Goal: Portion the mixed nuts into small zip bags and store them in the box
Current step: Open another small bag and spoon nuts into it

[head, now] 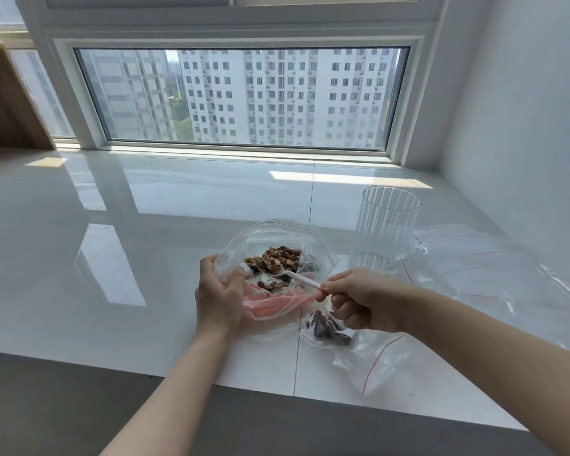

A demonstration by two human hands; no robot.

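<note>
A large clear zip bag (313, 238) lies open on the white counter (112, 264), with mixed nuts (277, 256) inside it. My left hand (218, 297) grips the bag's near-left rim and holds the mouth open. My right hand (359, 299) pinches the handle of a white plastic spoon (297, 277), whose bowl sits inside the bag among the nuts. Under my right hand lies a small zip bag (359, 353) with a red seal line and a few dark nuts (326, 327) in it.
A clear ribbed plastic container (387, 225) stands upright to the right of the big bag. Several empty small zip bags (494, 268) are spread flat at the far right. The counter's front edge runs just below my forearms. A window spans the back wall.
</note>
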